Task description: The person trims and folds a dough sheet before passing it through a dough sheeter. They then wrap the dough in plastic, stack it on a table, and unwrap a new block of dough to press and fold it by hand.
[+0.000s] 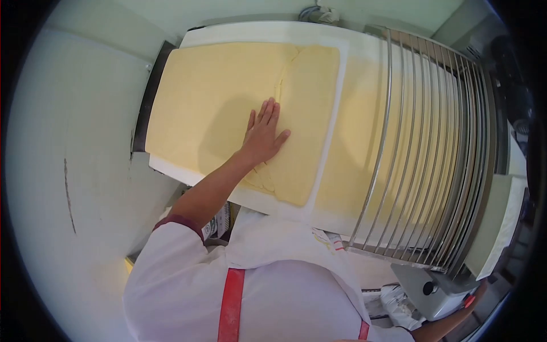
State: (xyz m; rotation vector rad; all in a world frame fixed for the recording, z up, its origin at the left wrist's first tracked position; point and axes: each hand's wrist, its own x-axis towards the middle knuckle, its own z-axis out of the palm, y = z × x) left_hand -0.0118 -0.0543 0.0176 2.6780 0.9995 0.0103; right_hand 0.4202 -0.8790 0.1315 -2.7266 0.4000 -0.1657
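Observation:
A wide sheet of pale yellow dough lies on the white belt. Its right part is a flap whose uneven, cracked left edge runs along the seam. My left hand rests palm down on that seam, its fingers stretched out and thumb apart, holding nothing. Far to the lower right, my right hand is beside a grey metal machine housing, close to a small red control. The fingers of this hand are mostly hidden, so what it grips or presses cannot be made out.
More yellow dough lies right of a narrow white gap, running under a metal bar guard. A dark edge borders the belt's left end near a pale wall. Cables are behind the belt.

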